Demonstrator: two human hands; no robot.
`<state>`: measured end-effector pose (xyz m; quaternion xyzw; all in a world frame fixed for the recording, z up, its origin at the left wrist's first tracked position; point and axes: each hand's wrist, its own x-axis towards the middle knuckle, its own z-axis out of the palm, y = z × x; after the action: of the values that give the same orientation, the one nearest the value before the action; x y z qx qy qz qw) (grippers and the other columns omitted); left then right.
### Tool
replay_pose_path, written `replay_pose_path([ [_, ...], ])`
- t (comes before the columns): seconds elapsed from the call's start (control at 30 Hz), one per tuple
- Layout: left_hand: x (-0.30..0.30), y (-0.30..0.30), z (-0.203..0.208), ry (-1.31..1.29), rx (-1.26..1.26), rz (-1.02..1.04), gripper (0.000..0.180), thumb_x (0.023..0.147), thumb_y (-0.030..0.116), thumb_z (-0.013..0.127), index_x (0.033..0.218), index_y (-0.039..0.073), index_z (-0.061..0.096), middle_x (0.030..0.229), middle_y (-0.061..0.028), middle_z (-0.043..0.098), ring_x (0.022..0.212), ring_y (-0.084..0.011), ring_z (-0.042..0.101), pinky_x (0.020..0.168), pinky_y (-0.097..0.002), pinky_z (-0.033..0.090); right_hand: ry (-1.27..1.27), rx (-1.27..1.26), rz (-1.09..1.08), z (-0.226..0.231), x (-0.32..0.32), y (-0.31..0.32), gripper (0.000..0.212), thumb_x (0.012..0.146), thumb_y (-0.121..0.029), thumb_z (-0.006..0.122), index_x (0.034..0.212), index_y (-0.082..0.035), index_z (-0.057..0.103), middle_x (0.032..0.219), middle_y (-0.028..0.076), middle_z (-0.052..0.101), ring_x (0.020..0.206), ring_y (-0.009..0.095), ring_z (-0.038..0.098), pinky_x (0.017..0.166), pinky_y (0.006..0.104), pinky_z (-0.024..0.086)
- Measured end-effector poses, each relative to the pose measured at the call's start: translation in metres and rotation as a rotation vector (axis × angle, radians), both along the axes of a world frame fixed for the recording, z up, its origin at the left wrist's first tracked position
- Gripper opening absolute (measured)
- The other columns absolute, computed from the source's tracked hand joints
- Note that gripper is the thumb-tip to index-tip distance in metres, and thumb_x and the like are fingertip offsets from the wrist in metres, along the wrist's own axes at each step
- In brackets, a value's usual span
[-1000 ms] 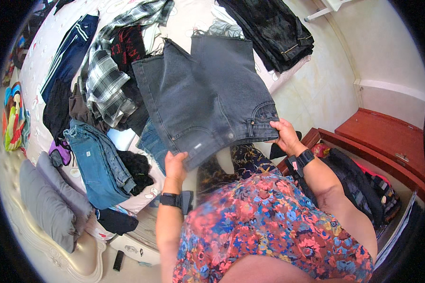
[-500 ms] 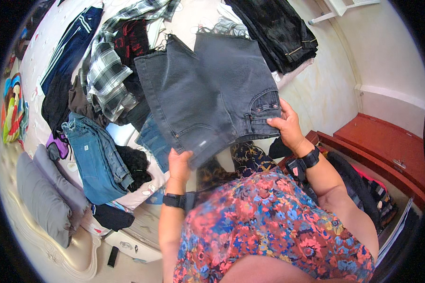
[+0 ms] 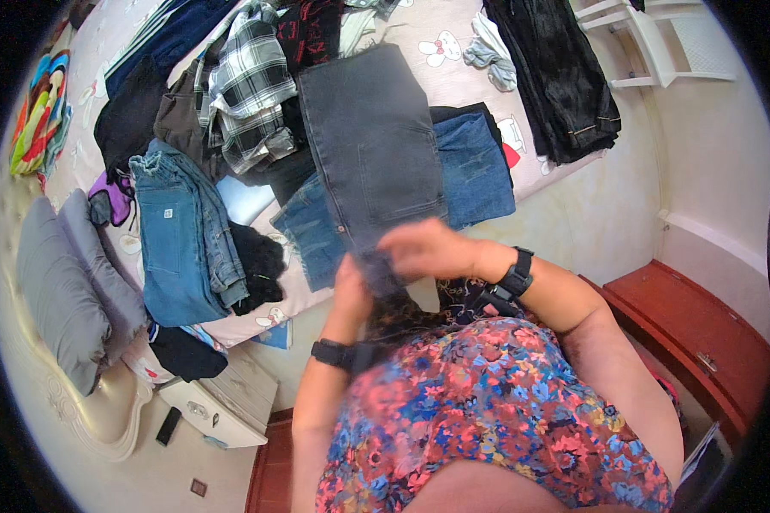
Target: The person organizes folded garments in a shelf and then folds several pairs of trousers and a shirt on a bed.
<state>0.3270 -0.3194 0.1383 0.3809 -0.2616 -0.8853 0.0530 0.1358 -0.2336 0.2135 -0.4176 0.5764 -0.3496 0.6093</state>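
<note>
Dark grey denim shorts (image 3: 372, 128), folded in half lengthwise, stretch away from me over blue jeans (image 3: 479, 167) lying at the bed's edge. Their waistband end is nearest me, with a back pocket facing up. My left hand (image 3: 351, 291) is closed at the left corner of the waistband. Beside it, my right hand (image 3: 432, 250) is over the waistband's right side; motion smears its fingers, so whether they grip the cloth is unclear.
Folded blue jeans (image 3: 180, 239), a plaid shirt (image 3: 252, 85) and other clothes cover the bed's left. Black trousers (image 3: 552, 81) lie at the right. Grey pillows (image 3: 60, 299) lean by the headboard. An open red-brown wooden chest (image 3: 693, 316) stands right; a nightstand (image 3: 222, 406) stands lower left.
The shorts, held spread wide, are now folded in half and rest over the jeans. My right hand has moved left, close to my left hand. The view has shifted.
</note>
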Motion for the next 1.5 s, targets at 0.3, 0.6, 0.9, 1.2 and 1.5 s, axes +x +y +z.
replay_pose_path([
  [0.3, 0.007, 0.005, 0.004, -0.025, -0.006, 0.115, 0.036, 0.087, 0.013, 0.05, 0.121, 0.004, 0.045, 0.111, -0.0082, 0.057, 0.103, -0.0229, 0.055, 0.092, -0.0382, 0.043, -0.165, 0.189, -1.149, -0.056, -0.132, 0.011, 0.032, 0.08, -0.005, 0.059, 0.109, 0.005, 0.049, 0.094, 0.012, 0.058, 0.079, 0.02, 0.059, 0.071, 0.0313, 0.051],
  [0.6, 0.005, 0.006, -0.002, -0.259, -0.054, 0.065, 0.043, 0.072, -0.007, 0.055, 0.113, 0.002, 0.049, 0.105, -0.0076, 0.059, 0.093, -0.0205, 0.059, 0.084, -0.033, 0.047, 0.039, 0.079, -0.957, -0.174, -0.196, -0.061, 0.032, 0.079, -0.007, 0.061, 0.105, 0.009, 0.052, 0.091, 0.013, 0.06, 0.087, 0.02, 0.059, 0.072, 0.0276, 0.049],
  [0.9, 0.04, -0.051, 0.027, -0.283, -0.122, 0.009, 0.045, 0.064, -0.009, 0.055, 0.108, -0.002, 0.052, 0.099, -0.0073, 0.062, 0.085, -0.0187, 0.061, 0.082, -0.0306, 0.047, -0.616, 0.223, -0.645, -0.075, -0.167, -0.077, 0.024, 0.076, -0.01, 0.064, 0.098, -0.005, 0.057, 0.075, 0.002, 0.059, 0.053, 0.009, 0.052, 0.044, 0.0224, 0.041],
  [1.2, 0.017, -0.148, 0.072, -0.385, -0.612, -0.245, 0.046, 0.056, -0.001, 0.053, 0.102, -0.003, 0.059, 0.086, -0.0033, 0.062, 0.075, -0.0127, 0.057, 0.074, -0.0246, 0.045, -0.32, 0.202, -0.907, 0.035, -0.086, 0.082, 0.034, 0.072, -0.004, 0.065, 0.104, 0.002, 0.054, 0.071, 0.006, 0.059, 0.051, 0.014, 0.053, 0.048, 0.0255, 0.045],
  [1.5, -0.017, -0.113, -0.021, -0.533, -0.72, -0.231, 0.057, 0.067, 0.003, 0.067, 0.118, -0.005, 0.042, 0.101, -0.0124, 0.058, 0.089, -0.0198, 0.057, 0.083, -0.03, 0.044, -0.267, 0.552, -1.334, -0.032, -0.087, 0.159, 0.033, 0.078, -0.021, 0.066, 0.105, -0.005, 0.054, 0.093, 0.003, 0.06, 0.08, 0.015, 0.057, 0.065, 0.0326, 0.048],
])
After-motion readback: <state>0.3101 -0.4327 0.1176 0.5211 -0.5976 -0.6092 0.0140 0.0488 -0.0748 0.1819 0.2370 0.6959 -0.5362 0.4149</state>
